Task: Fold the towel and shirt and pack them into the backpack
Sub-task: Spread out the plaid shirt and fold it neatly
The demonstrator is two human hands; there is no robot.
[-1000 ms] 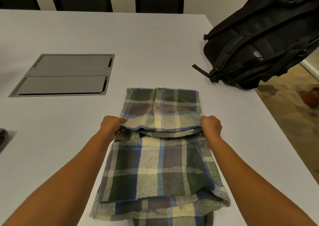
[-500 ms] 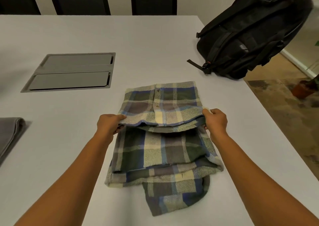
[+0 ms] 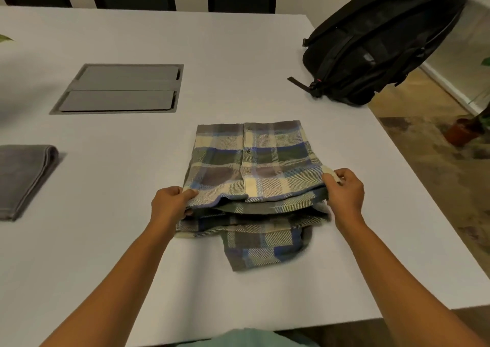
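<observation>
The near left corner of the plaid shirt point(image 3: 254, 166) is pinched by the left hand point(image 3: 171, 203), with the thumb laid on top of the cloth and the other fingers tucked beneath the upper layer. The near right corner is gripped in the same way by the right hand point(image 3: 344, 190), whose fingers are curled round the edge of the fabric. Between the two hands the upper layer is held slightly raised above the layers under it, so that a gap is seen along the near edge. The shirt is laid folded on the white table point(image 3: 212, 54), in front of the person and a little right of centre, with its button placket facing up and running away from the person. A sleeve end point(image 3: 265, 248) is left protruding from beneath the stack on the near side. A grey towel point(image 3: 23, 177) is seen folded on the table at the left edge of the view, well apart from the shirt. The black backpack point(image 3: 376, 44) is set on the far right corner of the table, overhanging its edge. A grey recessed panel point(image 3: 119, 89) is set into the tabletop beyond the left hand. A plant pot point(image 3: 461, 131) is seen on the floor to the right.
</observation>
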